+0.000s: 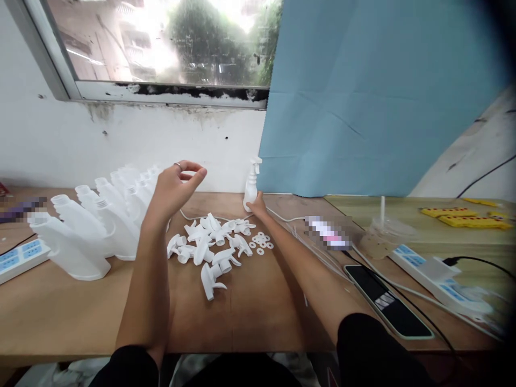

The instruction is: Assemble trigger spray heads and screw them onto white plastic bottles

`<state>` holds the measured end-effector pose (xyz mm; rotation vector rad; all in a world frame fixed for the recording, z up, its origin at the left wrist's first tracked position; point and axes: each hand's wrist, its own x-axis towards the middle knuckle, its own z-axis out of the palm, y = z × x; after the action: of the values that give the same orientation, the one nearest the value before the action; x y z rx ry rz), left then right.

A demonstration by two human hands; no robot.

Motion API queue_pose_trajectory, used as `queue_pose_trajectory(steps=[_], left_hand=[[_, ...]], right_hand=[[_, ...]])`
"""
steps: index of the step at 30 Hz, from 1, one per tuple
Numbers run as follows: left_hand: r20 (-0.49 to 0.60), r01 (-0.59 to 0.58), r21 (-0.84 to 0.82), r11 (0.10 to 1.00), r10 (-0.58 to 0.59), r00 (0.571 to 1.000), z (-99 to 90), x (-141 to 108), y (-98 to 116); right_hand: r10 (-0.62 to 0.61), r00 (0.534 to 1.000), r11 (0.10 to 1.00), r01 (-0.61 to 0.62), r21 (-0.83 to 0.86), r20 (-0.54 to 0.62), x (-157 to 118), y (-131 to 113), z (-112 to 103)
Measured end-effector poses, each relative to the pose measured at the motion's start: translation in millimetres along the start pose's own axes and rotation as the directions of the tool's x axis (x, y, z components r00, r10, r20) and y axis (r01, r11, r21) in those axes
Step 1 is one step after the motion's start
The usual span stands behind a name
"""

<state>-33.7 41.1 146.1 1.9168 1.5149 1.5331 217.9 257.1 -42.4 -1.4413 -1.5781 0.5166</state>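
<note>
My right hand (258, 204) is wrapped round the lower part of a white spray bottle (251, 185), which stands upright near the wall with its trigger head on top. My left hand (181, 180) is raised in the air above the table, thumb and fingers curled towards each other, a ring on one finger; nothing shows between the fingertips. Below it lies a pile of white trigger heads (201, 247). Small white rings (260, 251) lie beside the pile. White bottles without heads (74, 247) stand in a group to the left, partly behind my left forearm.
Two power strips (20, 260) (443, 287) lie at the table's sides. At the right are a phone (389, 301), a lit device (328, 234), a plastic cup (381, 236), cables and yellow strips (475, 221). A window and blue cloth (355, 107) are behind.
</note>
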Motion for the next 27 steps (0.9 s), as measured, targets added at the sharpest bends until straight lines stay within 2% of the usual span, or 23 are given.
queue_pose_trajectory(steps=[8, 13, 18, 21, 24, 26, 27], left_hand=[[-0.055, 0.002, -0.007, 1.000, -0.002, 0.998, -30.7, -8.7, -1.8], [-0.062, 0.010, 0.025, 1.000, -0.008, 0.998, -41.7, -10.2, -5.2], [-0.022, 0.033, 0.050, 0.998, -0.032, 0.999, -38.2, -7.2, -7.7], [0.037, 0.046, 0.129, 0.991, -0.051, 0.998, -34.4, -6.0, -4.8], [0.150, 0.021, 0.212, 0.977, -0.053, 0.987, -29.7, -5.8, -3.0], [0.289, -0.014, 0.269, 0.963, -0.067, 0.955, -22.4, -7.1, -5.8], [0.379, -0.042, 0.301, 0.953, -0.079, 0.922, -16.5, -8.8, -8.6]], right_hand=[[0.164, 0.986, 0.965, -0.165, -0.204, -0.022, 41.5, 1.4, 10.5], [0.200, 0.980, 0.959, -0.201, -0.202, -0.025, 58.6, 4.7, 17.8], [0.182, 0.983, 0.973, -0.184, -0.139, -0.026, 65.1, 3.7, 19.5], [0.163, 0.986, 0.981, -0.165, -0.103, -0.032, 64.9, -3.8, 12.7], [0.131, 0.991, 0.987, -0.134, -0.090, -0.040, 54.1, -12.3, -5.2], [0.089, 0.996, 0.991, -0.090, -0.096, -0.017, 36.1, -15.4, -23.8], [0.053, 0.998, 0.994, -0.052, -0.095, 0.015, 23.6, -15.9, -34.7]])
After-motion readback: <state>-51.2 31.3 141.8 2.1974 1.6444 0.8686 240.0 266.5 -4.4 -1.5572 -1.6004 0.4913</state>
